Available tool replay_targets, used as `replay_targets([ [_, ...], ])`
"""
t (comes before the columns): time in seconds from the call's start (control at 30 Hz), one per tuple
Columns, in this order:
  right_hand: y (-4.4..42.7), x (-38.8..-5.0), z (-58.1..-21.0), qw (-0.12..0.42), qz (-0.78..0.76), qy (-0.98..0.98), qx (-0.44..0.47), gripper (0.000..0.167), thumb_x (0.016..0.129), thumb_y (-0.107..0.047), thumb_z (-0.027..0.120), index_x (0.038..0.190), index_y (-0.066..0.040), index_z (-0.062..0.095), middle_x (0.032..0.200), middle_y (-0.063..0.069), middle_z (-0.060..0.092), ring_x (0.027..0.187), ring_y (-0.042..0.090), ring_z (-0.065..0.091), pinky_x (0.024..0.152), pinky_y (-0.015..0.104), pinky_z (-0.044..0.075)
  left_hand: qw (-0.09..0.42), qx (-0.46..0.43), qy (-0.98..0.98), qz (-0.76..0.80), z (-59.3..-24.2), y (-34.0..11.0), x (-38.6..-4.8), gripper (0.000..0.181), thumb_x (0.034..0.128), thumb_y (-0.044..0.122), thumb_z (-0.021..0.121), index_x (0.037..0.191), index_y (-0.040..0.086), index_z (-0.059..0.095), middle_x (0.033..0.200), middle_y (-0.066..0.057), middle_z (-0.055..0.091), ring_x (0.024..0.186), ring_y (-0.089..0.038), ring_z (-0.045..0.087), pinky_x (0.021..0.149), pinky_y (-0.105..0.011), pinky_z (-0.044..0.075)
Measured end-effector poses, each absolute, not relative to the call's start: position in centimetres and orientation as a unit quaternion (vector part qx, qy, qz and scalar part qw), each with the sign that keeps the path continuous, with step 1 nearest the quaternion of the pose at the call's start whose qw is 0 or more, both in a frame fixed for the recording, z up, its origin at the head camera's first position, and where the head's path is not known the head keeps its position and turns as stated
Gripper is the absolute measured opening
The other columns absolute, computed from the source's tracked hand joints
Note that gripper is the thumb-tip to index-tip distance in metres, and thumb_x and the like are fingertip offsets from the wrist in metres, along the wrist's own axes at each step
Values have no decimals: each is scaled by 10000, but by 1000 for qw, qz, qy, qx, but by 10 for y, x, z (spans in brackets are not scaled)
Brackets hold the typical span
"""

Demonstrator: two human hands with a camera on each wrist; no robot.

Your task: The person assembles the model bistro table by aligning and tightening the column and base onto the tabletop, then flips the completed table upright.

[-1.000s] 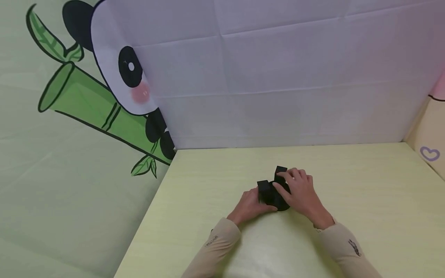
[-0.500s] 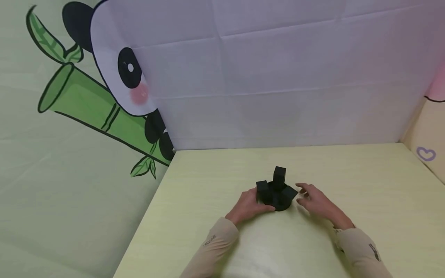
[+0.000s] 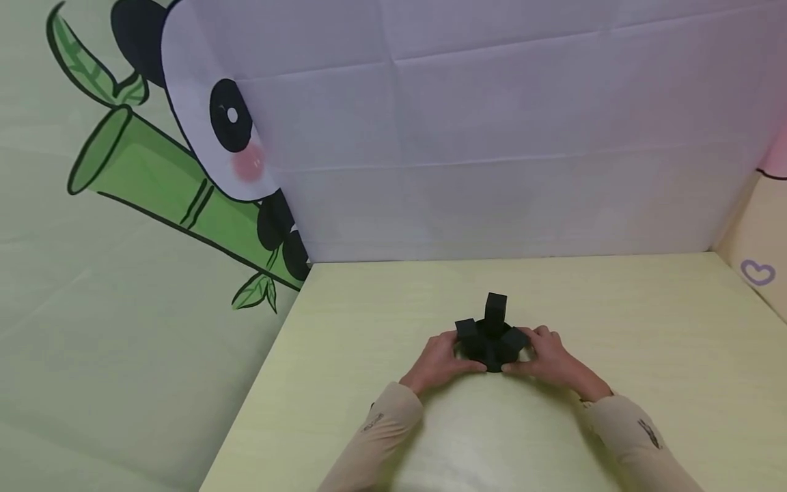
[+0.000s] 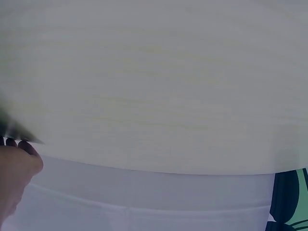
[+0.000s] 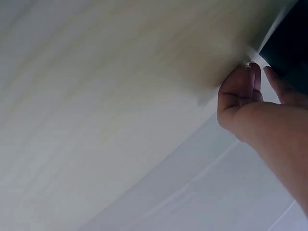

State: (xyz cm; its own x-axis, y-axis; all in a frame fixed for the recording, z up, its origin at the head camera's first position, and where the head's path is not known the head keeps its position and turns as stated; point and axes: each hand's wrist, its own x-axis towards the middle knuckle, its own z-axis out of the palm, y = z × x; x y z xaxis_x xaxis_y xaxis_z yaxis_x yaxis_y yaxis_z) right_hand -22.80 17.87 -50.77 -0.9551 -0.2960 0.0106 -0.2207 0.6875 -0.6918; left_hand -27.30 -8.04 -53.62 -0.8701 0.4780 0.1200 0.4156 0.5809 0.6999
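Observation:
A black object with a round base and three raised blocks stands on the pale yellow table in the head view. My left hand holds its left side, the thumb lying along the front of the base. On the opposite side, my right hand grips it with thumb in front and fingers behind the right block. The left wrist view catches only part of the left hand at its edge. In the right wrist view, the right hand has curled fingers beside the dark object, which is cut off by the frame.
The pale yellow table ends at a white cloth backdrop. To the left hangs a green cloth printed with bamboo and a panda. A beige and pink panel borders the right side.
My right hand came off the top of the black object, moved away to the right, then returned to hold its right side. The left hand has stayed on the left side.

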Motion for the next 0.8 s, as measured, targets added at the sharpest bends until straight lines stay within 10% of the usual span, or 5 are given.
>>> replay_targets([
  [0.17,180,-231,-507,51,-375,914,-145,805,817,-349,895,1429,33,538,1037,198,492,1004,415,428,738,438,409,46,237,888,391,-534,-79,-273,657,759,471,925,1313,201,697,1238,90,702,1188,-94,608,1033,-305,464],
  [0.43,190,-235,-508,86,-481,856,-170,299,912,-273,821,1067,-33,736,954,49,660,866,222,555,714,341,460,86,214,860,455,-518,-75,-271,578,812,379,905,1302,138,717,1298,43,676,1248,-164,586,1049,-366,463],
  [0.8,188,-222,-485,114,-524,843,-42,696,1046,-552,541,1379,58,595,1326,180,630,1215,349,575,956,517,482,164,103,797,572,-488,-62,-268,684,912,559,738,1354,40,679,1247,-22,702,1161,-210,643,1029,-455,488],
])
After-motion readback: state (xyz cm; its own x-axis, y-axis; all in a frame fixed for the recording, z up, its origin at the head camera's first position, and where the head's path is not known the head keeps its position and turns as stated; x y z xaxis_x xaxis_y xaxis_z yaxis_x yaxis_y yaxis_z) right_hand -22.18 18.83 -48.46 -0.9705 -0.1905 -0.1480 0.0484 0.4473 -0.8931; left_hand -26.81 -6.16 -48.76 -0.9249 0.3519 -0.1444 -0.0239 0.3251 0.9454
